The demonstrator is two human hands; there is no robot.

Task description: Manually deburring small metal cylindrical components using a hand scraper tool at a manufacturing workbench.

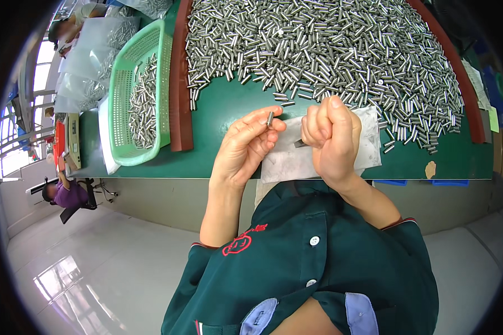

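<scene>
Between the thumb and fingers of my left hand (248,139) I pinch a short metal pin (270,119), its shiny end upright. Close by on the right, my right hand (335,137) is closed into a fist. A small dark grey end (300,143) sticks out below its fingers; the rest is hidden in the fist. Under both hands lies a smudged white cloth (285,163) at the table's front edge. Beyond them, a thick spread of similar metal pins (324,44) covers the green table (223,103), a few lying loose at its near side.
Dark red rails (181,106) border the pins on both sides. A green plastic basket (117,100) with more pins stands at the left, near clear bags of pins (86,70) and a scale (72,142). A person in purple (71,192) sits farther off at the left.
</scene>
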